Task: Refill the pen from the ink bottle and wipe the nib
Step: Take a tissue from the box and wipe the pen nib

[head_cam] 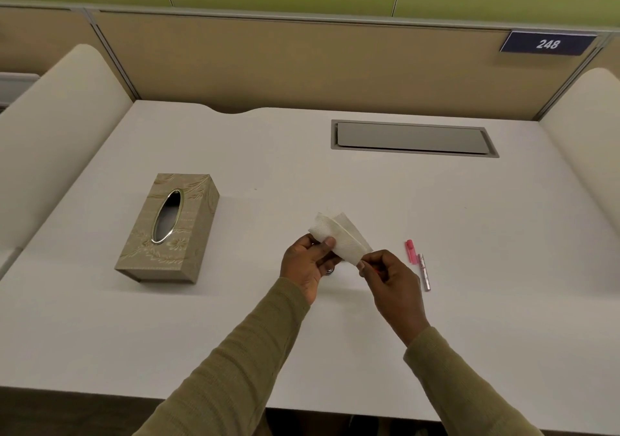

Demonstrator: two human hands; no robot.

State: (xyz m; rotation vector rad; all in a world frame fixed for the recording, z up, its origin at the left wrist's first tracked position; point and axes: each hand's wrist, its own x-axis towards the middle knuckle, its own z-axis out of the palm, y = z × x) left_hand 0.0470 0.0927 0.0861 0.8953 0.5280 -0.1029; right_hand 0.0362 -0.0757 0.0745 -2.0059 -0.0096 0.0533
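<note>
- White paper tissue, folded, held above the desk between both hands; its upper corners fan out away from the person.
- Left hand: thumb and fingers pinched on the tissue's left lower edge; a small dark round thing shows under this hand, too hidden to identify.
- Right hand: fingertips closed on the tissue's right end; a sliver of red shows inside the grip, whether it is the pen's nib end cannot be told.
- Olive sleeves on both forearms.
- Pink pen piece and silver pen piece, lying side by side just right of the tissue, touching or nearly so.
- Patterned tissue box, well left of the tissue, oval slot upward.
- White desk: bare surface between tissue and near edge, and on every side of the tissue.
- Grey cable hatch, beyond the tissue, shut flush.
</note>
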